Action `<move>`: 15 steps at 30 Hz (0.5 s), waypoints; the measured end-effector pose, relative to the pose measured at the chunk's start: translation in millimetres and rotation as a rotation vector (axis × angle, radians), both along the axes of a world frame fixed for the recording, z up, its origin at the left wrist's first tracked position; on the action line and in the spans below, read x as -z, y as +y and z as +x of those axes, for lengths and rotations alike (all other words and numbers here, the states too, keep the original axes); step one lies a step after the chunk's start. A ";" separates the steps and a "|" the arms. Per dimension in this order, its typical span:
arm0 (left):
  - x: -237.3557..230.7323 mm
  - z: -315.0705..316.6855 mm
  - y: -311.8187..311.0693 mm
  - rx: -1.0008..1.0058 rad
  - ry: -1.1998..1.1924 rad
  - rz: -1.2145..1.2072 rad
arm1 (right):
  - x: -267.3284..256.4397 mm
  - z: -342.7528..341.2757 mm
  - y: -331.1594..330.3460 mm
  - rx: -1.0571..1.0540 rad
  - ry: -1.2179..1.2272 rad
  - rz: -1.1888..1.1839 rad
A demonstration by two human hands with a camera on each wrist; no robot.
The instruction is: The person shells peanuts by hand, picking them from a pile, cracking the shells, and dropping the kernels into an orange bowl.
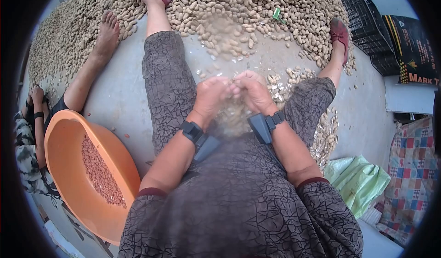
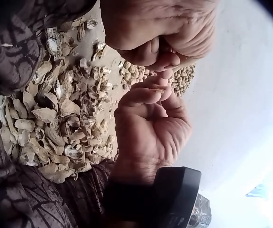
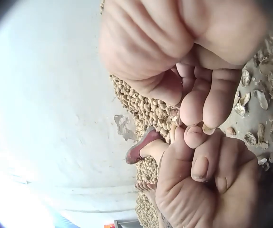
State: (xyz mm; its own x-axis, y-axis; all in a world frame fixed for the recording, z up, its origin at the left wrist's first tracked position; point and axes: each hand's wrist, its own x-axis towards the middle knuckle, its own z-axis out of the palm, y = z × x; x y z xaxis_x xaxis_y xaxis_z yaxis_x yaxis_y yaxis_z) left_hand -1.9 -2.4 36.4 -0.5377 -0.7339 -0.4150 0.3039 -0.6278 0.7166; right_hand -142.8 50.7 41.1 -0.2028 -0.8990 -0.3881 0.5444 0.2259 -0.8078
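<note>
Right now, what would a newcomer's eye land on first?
Probably the huge heap of unshelled peanuts spread across the top of the head view. Next comes the bright orange basin at its lower left, with reddish shelled kernels inside. The left-wrist view adds a thick scatter of broken shells, left of centre.

Tan, oval peanuts (image 1: 248, 5) lie at twelve o'clock from the hands (image 1: 209, 97), the round orange plastic tub (image 1: 64, 166) at eight.
</note>
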 end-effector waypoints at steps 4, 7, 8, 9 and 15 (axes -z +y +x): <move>3.4 -2.2 0.0 0.010 0.019 0.018 | 1.7 -1.4 -0.1 -0.038 0.072 -0.016; 6.9 -0.6 -1.4 0.028 0.057 0.040 | -0.9 2.7 0.5 -0.041 0.192 -0.004; 7.9 0.6 -2.1 0.053 0.086 0.053 | -2.1 4.5 0.3 -0.037 0.272 0.007; 8.0 1.5 -2.4 0.053 0.086 0.052 | -3.2 6.1 0.3 -0.037 0.272 0.006; 12.3 5.0 -5.6 0.106 0.336 0.188 | -5.8 7.1 1.8 -0.028 0.220 -0.036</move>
State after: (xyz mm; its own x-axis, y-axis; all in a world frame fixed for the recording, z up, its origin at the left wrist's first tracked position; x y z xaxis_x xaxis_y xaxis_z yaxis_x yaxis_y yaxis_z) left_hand 3.1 -8.0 24.1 -0.7351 -0.5951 -0.3248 0.4284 -0.7791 0.4578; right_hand -135.7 52.5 46.9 -0.2538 -0.9179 -0.3050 0.3476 0.2077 -0.9143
